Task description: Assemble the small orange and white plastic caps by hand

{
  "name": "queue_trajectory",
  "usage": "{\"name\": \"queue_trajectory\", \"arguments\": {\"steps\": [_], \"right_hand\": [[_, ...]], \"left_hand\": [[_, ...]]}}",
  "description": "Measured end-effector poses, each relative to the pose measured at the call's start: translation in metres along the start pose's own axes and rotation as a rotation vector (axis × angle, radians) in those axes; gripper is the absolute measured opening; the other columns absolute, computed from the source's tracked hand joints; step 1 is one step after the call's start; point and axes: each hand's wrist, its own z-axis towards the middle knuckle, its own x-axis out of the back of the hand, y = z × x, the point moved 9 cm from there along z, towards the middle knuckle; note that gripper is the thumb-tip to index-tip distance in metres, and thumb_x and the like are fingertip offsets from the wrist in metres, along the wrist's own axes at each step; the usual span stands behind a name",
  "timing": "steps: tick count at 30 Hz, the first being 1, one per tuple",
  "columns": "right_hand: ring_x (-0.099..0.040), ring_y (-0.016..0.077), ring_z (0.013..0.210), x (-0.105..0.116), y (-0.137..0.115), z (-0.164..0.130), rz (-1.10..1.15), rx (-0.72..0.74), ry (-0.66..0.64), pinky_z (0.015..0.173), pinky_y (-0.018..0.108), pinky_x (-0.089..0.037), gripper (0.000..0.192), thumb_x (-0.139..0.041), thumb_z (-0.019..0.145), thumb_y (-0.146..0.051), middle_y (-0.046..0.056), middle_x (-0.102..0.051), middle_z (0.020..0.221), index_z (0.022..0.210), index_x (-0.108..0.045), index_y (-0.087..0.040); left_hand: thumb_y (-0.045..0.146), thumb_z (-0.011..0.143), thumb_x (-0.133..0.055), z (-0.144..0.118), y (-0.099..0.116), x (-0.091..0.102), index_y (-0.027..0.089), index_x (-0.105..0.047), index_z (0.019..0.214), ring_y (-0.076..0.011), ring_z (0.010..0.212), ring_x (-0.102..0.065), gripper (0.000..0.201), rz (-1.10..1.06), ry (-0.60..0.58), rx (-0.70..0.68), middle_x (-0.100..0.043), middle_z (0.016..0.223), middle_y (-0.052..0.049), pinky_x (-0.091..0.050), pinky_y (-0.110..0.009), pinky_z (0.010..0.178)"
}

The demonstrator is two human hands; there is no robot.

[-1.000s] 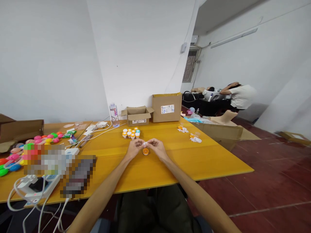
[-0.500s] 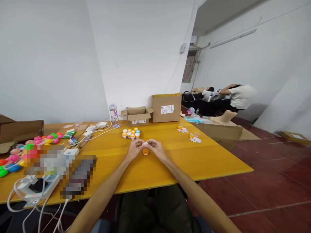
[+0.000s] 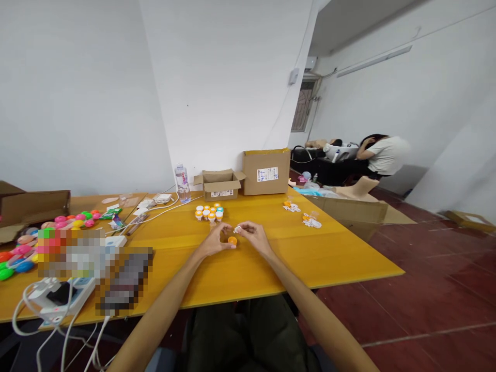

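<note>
While the left hand curls around a small orange pot resting on the yellow table, the right hand pinches a tiny white piece just above it. Both look light, rigid plastic, best gripped by their edges.
</note>
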Motion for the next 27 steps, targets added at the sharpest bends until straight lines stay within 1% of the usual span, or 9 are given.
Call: {"name": "queue_trajectory", "arguments": {"steps": [2, 5, 8, 10, 15, 20, 23, 27], "right_hand": [[-0.067, 0.0201, 0.071, 0.000, 0.001, -0.001, -0.037, 0.003, -0.027, 0.069, 0.032, -0.054, 0.029, -0.071, 0.069, -0.048, 0.005, -0.072, 0.074, 0.074, -0.070, -0.019], [-0.067, 0.0202, 0.071, -0.006, 0.001, -0.003, -0.089, 0.032, -0.092, 0.069, 0.032, -0.053, 0.030, -0.069, 0.071, -0.049, 0.005, -0.073, 0.075, 0.075, -0.072, -0.019], [-0.067, 0.0203, 0.073, -0.013, -0.002, -0.006, -0.150, 0.086, -0.141, 0.068, 0.032, -0.052, 0.029, -0.068, 0.074, -0.048, 0.006, -0.074, 0.078, 0.077, -0.074, -0.020], [-0.066, 0.0202, 0.072, -0.016, -0.006, -0.008, -0.200, 0.127, -0.161, 0.067, 0.031, -0.051, 0.026, -0.067, 0.077, -0.046, 0.006, -0.074, 0.078, 0.078, -0.076, -0.021], [-0.063, 0.0198, 0.070, -0.020, -0.014, -0.010, -0.269, 0.193, -0.184, 0.065, 0.031, -0.049, 0.021, -0.064, 0.081, -0.041, 0.004, -0.072, 0.076, 0.081, -0.078, -0.025], [-0.062, 0.0196, 0.074, -0.024, -0.017, -0.013, -0.336, 0.240, -0.209, 0.071, 0.031, -0.049, 0.018, -0.061, 0.085, -0.033, 0.005, -0.071, 0.079, 0.089, -0.078, -0.026], [-0.062, 0.0195, 0.077, -0.026, -0.017, -0.014, -0.350, 0.258, -0.223, 0.074, 0.032, -0.050, 0.018, -0.061, 0.087, -0.031, 0.005, -0.071, 0.083, 0.092, -0.077, -0.026], [-0.062, 0.0191, 0.078, -0.028, -0.017, -0.015, -0.347, 0.282, -0.234, 0.075, 0.031, -0.050, 0.019, -0.060, 0.088, -0.030, 0.005, -0.070, 0.084, 0.093, -0.077, -0.026]], "left_hand": [[0.030, 0.054, -0.085, -0.002, -0.003, -0.006, 0.019, -0.061, 0.099, -0.0191, 0.089, -0.058, 0.052, 0.000, -0.070, 0.017, -0.064, 0.096, -0.003, -0.047, -0.033, 0.083], [0.027, 0.057, -0.083, -0.002, -0.006, -0.014, 0.018, -0.061, 0.093, -0.0172, 0.083, -0.058, 0.043, -0.022, -0.129, 0.035, -0.063, 0.089, -0.002, -0.047, -0.032, 0.081], [0.027, 0.062, -0.078, -0.001, -0.006, -0.015, 0.017, -0.062, 0.086, -0.0157, 0.078, -0.057, 0.031, -0.013, -0.114, 0.040, -0.062, 0.082, 0.000, -0.047, -0.030, 0.077], [0.029, 0.063, -0.077, 0.000, -0.006, -0.014, 0.018, -0.062, 0.084, -0.0153, 0.076, -0.056, 0.028, -0.015, -0.095, 0.033, -0.061, 0.078, 0.000, -0.046, -0.029, 0.075], [0.030, 0.062, -0.077, 0.001, -0.011, -0.014, 0.017, -0.062, 0.080, -0.0136, 0.069, -0.053, 0.026, -0.046, -0.086, 0.031, -0.059, 0.073, 0.001, -0.046, -0.027, 0.069], [0.031, 0.062, -0.076, 0.001, -0.018, -0.016, 0.017, -0.061, 0.076, -0.0126, 0.066, -0.051, 0.025, -0.067, -0.104, 0.046, -0.057, 0.069, 0.002, -0.044, -0.026, 0.066], [0.033, 0.063, -0.076, 0.001, -0.018, -0.018, 0.017, -0.060, 0.077, -0.0125, 0.065, -0.051, 0.026, -0.089, -0.117, 0.050, -0.057, 0.069, 0.002, -0.044, -0.026, 0.065], [0.031, 0.063, -0.076, 0.001, -0.015, -0.017, 0.016, -0.060, 0.076, -0.0120, 0.064, -0.051, 0.025, -0.092, -0.119, 0.044, -0.057, 0.069, 0.003, -0.043, -0.025, 0.064]]}}
